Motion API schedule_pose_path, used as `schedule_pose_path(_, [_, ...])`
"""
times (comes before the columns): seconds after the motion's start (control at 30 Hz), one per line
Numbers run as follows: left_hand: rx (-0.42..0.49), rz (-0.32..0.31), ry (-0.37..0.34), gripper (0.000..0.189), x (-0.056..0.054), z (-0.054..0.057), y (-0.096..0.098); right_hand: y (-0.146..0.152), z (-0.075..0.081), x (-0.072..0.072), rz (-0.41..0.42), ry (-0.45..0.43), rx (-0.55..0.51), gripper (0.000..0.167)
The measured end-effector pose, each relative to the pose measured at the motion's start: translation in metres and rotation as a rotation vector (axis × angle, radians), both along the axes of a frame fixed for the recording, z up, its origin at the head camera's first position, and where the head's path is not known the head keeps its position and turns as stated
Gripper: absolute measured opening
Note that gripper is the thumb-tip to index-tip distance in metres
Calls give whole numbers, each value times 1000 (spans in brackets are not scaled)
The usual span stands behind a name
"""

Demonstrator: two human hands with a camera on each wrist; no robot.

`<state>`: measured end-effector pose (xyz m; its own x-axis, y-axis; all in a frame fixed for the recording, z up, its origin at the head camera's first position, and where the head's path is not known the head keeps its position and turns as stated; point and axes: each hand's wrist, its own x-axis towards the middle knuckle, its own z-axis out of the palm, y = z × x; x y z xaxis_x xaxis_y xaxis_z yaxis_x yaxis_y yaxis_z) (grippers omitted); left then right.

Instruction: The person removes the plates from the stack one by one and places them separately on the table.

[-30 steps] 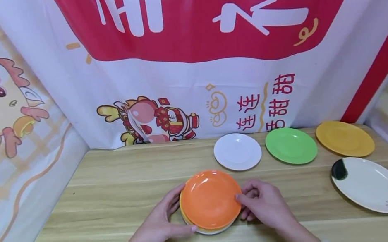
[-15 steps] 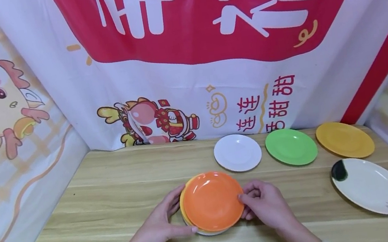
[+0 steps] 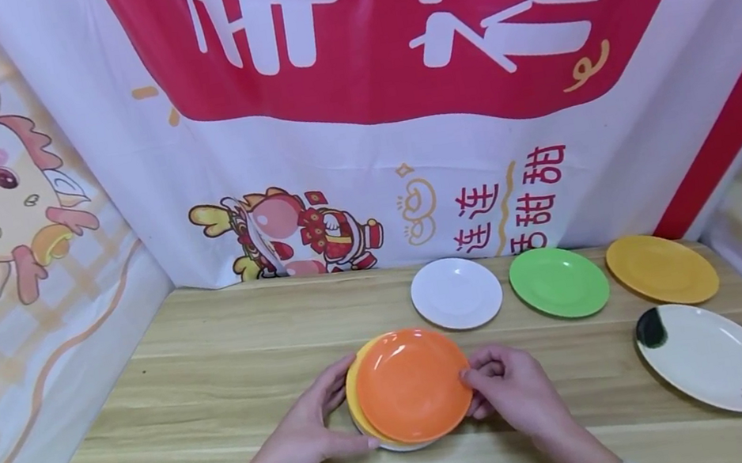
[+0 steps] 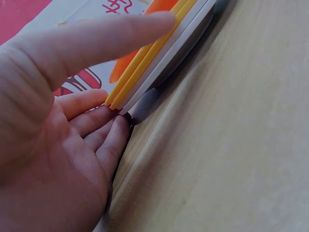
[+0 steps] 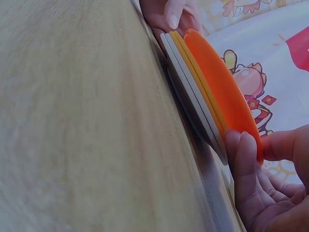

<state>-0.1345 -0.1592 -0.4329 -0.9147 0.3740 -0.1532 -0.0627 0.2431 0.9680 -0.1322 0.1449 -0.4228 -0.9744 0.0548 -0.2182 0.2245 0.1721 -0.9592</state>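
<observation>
A small stack of plates stands on the table in front of me. Its top orange plate [image 3: 414,385] sits shifted to the right, baring the rim of a yellow plate [image 3: 356,402]. In the left wrist view, yellow rims [image 4: 145,53] lie above white plates [image 4: 166,55]. My left hand [image 3: 310,426] holds the stack's left side between thumb and fingers. At the opposite side, my right hand [image 3: 508,387] pinches the orange plate's edge, thumb on top. In the right wrist view, the orange plate tilts up from the yellow rims at its near end.
Along the back of the wooden table [image 3: 216,351] lie a white plate [image 3: 456,293], a green plate [image 3: 558,282] and a darker yellow plate [image 3: 661,269]. An oval cream plate [image 3: 710,357] with a dark patch lies at the right. Printed cloths [image 3: 301,146] hang behind and beside the table.
The orange plate has slid slightly right with my right hand, uncovering more of the yellow rim at its left. My left hand has stayed around the stack.
</observation>
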Motion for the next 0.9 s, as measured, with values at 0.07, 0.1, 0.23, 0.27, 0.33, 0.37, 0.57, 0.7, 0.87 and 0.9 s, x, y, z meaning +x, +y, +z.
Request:
schedule_pose_path(0.07, [1, 1, -7, 111, 0, 0, 0, 1, 0, 0, 1, 1, -5, 13])
schedule_pose_path(0.1, [4, 5, -15, 111, 0, 1, 1, 1, 0, -1, 1, 0, -5, 13])
schedule_pose_path(0.23, [-5, 14, -33, 109, -1, 1, 1, 4, 1, -1, 1, -3, -6, 14])
schedule_pose_path(0.27, [-7, 15, -35, 108, -1, 1, 1, 4, 1, -1, 0, -4, -4, 14])
schedule_pose_path(0.33, [-12, 17, -33, 108, -1, 1, 1, 6, 1, -1, 0, -3, -4, 14])
schedule_pose_path(0.37, [-12, 17, -29, 109, -1, 1, 1, 7, 1, -1, 0, -3, -3, 14])
schedule_pose_path(0.57, [-26, 22, -18, 110, -1, 1, 2, 10, 2, -2, 10, 3, -6, 15])
schedule_pose_path(0.7, [-18, 15, -12, 110, -1, 0, 1, 12, 3, -2, 13, 7, -5, 17])
schedule_pose_path(0.87, [-15, 4, 5, 111, -1, -1, 1, 14, 4, -2, 8, 5, 12, 19])
schedule_pose_path(0.9, [-15, 4, 5, 111, -1, -1, 1, 15, 4, -3, 5, 1, 15, 19])
